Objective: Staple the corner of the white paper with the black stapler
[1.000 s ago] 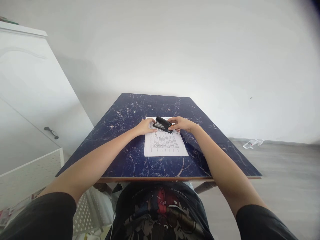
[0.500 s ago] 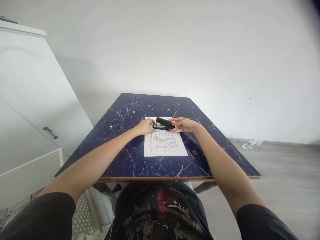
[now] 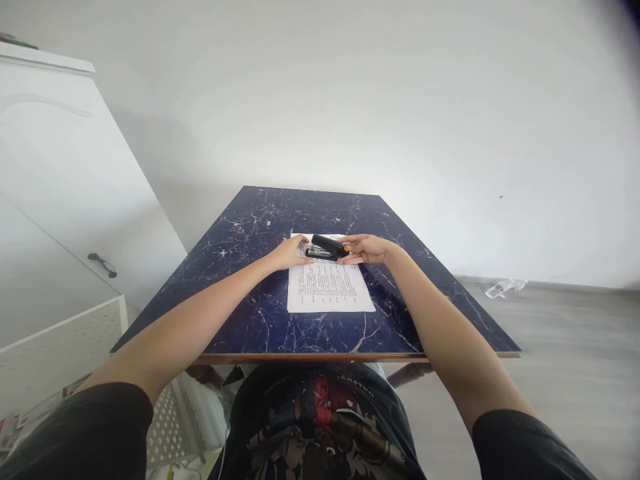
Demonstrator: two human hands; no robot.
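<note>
A printed white sheet of paper (image 3: pixel 330 287) lies on a dark blue marbled table (image 3: pixel 260 327). A black stapler (image 3: pixel 327 247) with an orange end rests across the sheet's far edge. My left hand (image 3: pixel 290 254) lies on the paper's upper left part, fingers curled and touching the stapler's left end. My right hand (image 3: pixel 367 249) grips the stapler's right end, fingers closed round it.
A white cabinet (image 3: pixel 60 193) with a dark handle (image 3: pixel 103 265) stands at the left, a white perforated panel (image 3: pixel 65 347) below it. A white wall rises behind the table. On the grey floor at the right lies a clear plastic bottle (image 3: pixel 505 287).
The stapler has swung from a slant to lie nearly level along the sheet's far edge. My right hand shifted slightly to its orange end. My left hand has hardly moved.
</note>
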